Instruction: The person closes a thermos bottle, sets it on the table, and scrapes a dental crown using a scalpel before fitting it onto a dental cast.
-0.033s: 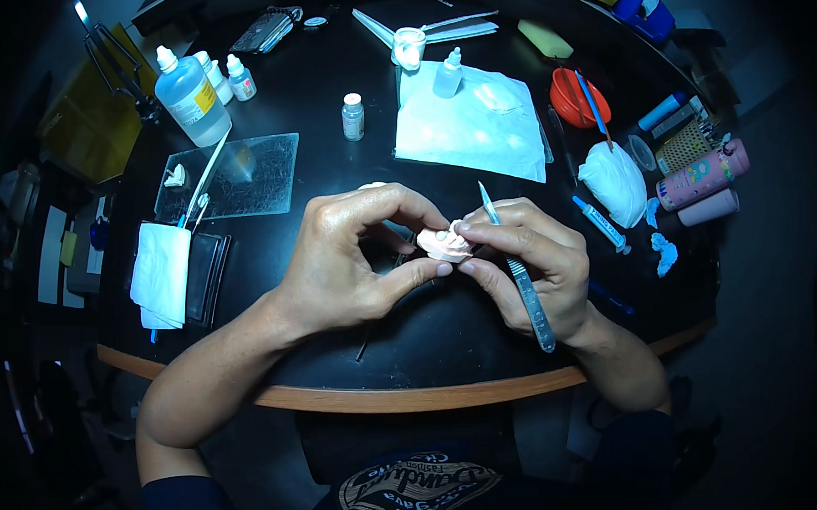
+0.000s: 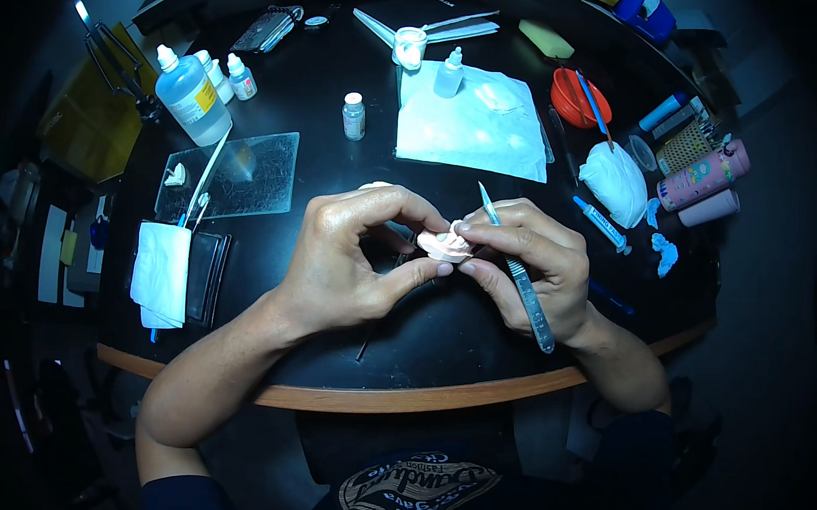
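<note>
Above the near part of the black table, both hands hold a small pinkish-white dental cast (image 2: 442, 248) with tooth shapes on top. My left hand (image 2: 345, 252) is closed on its left side, thumb below and fingertips above. My right hand (image 2: 540, 261) pinches its right side between thumb and fingers. That same hand also carries a metal scalpel (image 2: 527, 297), tucked between its fingers with the blade pointing up and away from the cast. Part of another pale piece (image 2: 373, 185) shows behind my left hand; its shape is mostly hidden.
A scratched glass plate (image 2: 266, 171) with small pale pieces lies left, near a large clear bottle (image 2: 187, 99). A small vial (image 2: 353, 116) stands mid-table. Farther back are a white sheet (image 2: 468, 139) and dropper bottle (image 2: 449, 74). An orange bowl (image 2: 575, 103) and syringe (image 2: 601, 224) sit right.
</note>
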A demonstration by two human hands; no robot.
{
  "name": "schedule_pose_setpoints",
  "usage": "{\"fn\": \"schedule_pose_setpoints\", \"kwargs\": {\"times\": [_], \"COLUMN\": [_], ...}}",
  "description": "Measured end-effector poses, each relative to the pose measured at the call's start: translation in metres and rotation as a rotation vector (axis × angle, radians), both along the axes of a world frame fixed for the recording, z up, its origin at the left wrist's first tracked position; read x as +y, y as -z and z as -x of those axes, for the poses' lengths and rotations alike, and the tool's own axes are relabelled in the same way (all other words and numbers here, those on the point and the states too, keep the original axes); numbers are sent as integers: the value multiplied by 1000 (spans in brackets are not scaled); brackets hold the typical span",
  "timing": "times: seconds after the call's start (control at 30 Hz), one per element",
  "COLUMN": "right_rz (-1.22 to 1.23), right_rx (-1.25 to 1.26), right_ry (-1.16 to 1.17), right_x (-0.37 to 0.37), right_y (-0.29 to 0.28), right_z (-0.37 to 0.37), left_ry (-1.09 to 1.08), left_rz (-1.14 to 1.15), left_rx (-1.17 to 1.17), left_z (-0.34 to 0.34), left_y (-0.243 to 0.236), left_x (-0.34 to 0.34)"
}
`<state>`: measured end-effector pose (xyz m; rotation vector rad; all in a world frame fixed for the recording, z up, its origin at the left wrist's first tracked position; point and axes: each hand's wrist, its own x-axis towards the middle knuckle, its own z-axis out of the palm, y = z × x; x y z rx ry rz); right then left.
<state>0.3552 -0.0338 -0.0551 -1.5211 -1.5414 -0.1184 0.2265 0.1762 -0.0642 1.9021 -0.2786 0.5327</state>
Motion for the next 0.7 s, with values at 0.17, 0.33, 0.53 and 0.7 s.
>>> {"fn": "schedule_pose_setpoints", "kwargs": {"times": [0.17,0.33,0.53,0.7], "right_rz": [40,46,57,91], "right_rx": [97,100,90,137], "right_ry": [-9,-10,-13,-5], "right_x": [-2,-1,-1,-3], "right_y": [0,1,0,-1], "right_z": [2,3,3,5], "left_ry": [4,-16,-24,-6], "left_rz": [12,38,52,120], "left_rx": [16,50,35,47], "left_z": [0,3,2,3], "left_y": [-2,-3,-4,-2], "left_x": [0,-2,-3,-2]}}
